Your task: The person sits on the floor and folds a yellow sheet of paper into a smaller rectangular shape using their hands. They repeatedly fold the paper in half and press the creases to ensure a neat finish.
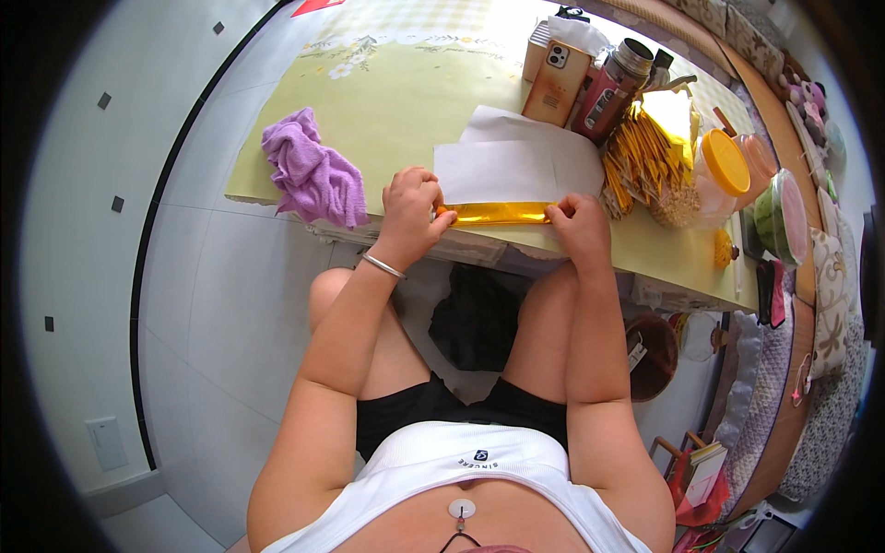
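A narrow strip of shiny gold foil paper (502,214) stretches sideways along the table's near edge. My left hand (414,207) is closed on its left end, thumb and fingers pinched, with a bit of orange at the thumb. At the right end my right hand (579,221) pinches the foil between thumb and fingertips. Just beyond the strip lie white paper sheets (493,170), overlapping each other. To the right of them stands a dense stack of folded gold foil pieces (645,152).
A purple cloth (312,170) lies crumpled on the left of the table (396,101). Behind the sheets stand a phone (558,83) and a dark red flask (613,92). On the right are a jar with a yellow lid (725,162) and a watermelon piece (779,217). A bin (653,358) stands below.
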Tool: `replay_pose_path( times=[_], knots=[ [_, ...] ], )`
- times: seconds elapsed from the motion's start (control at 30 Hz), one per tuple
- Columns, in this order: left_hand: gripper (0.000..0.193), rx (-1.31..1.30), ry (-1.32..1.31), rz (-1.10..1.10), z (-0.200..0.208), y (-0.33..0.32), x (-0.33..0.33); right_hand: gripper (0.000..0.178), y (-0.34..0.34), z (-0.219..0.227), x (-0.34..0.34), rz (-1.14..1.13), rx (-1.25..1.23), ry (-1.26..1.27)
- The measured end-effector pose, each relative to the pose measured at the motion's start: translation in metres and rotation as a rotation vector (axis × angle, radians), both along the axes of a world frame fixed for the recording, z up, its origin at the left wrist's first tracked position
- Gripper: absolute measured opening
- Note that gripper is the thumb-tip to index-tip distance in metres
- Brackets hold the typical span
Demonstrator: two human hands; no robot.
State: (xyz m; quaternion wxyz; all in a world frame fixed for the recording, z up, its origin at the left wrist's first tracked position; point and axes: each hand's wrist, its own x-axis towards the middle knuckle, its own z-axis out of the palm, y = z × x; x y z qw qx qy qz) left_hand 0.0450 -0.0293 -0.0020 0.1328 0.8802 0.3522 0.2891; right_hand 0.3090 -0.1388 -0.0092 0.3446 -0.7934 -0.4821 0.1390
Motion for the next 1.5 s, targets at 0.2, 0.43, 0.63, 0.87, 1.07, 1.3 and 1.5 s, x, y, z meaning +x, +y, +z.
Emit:
replay_pose_path(
  times=[0.2, 0.43, 0.63, 0.87, 1.07, 1.3, 1.5],
  knots=[
    [0.039, 0.354, 0.256, -0.202, 0.004, -0.006, 0.013, 0.021, -0.001, -0.001, -0.003, 0.016, 0.025, -0.049],
    [0.042, 0.334, 0.368, -0.318, -0.006, -0.011, 0.021, 0.023, -0.003, 0.003, -0.009, -0.044, 0.001, -0.226],
    [0.044, 0.321, 0.386, -0.314, -0.007, -0.011, 0.02, 0.074, -0.001, -0.007, -0.056, 0.36, 0.028, -0.765],
    [0.072, 0.27, 0.506, -0.197, -0.022, -0.029, -0.005, 0.097, -0.024, -0.013, -0.046, 0.458, -0.112, -0.548],
    [0.071, 0.273, 0.696, 0.022, -0.016, -0.036, -0.033, 0.077, -0.035, -0.018, -0.013, 0.392, -0.088, -0.606],
    [0.046, 0.354, 0.109, -0.123, -0.009, -0.039, 0.003, 0.049, -0.022, -0.023, -0.012, 0.332, 0.053, -0.701],
    [0.033, 0.297, 0.106, -0.17, -0.016, -0.041, 0.037, 0.042, -0.018, -0.009, -0.022, 0.346, 0.114, -0.637]
  ],
)
